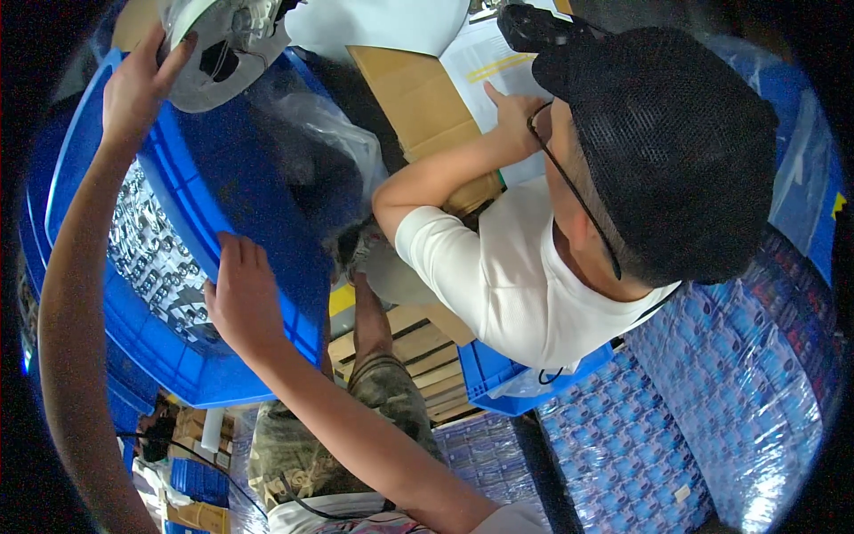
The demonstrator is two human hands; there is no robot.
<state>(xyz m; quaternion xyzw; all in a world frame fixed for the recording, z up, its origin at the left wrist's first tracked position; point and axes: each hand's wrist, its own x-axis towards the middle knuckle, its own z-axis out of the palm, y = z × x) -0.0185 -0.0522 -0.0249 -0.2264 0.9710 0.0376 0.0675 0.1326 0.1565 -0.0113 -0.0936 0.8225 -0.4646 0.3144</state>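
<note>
At the upper left, my left hand (133,93) curls its fingers over the edge of a pale round housing (209,89) with a dark opening and metal parts. The housing is cut off by the top of the picture, so its kind does not show. My right hand (245,294) grips the near rim of a large blue plastic bin (200,222), fingers over the wall and thumb on the inner side. Many small shiny metal parts (156,254) lie in rows inside that bin.
Close on the right, a co-worker in a black cap (663,151) and white shirt leans over papers (489,76) by an open cardboard box (414,98). A smaller blue crate (480,383), wooden slats (427,351) and film-wrapped stacks (623,427) stand below. Clear plastic film (334,125) hangs beside the bin.
</note>
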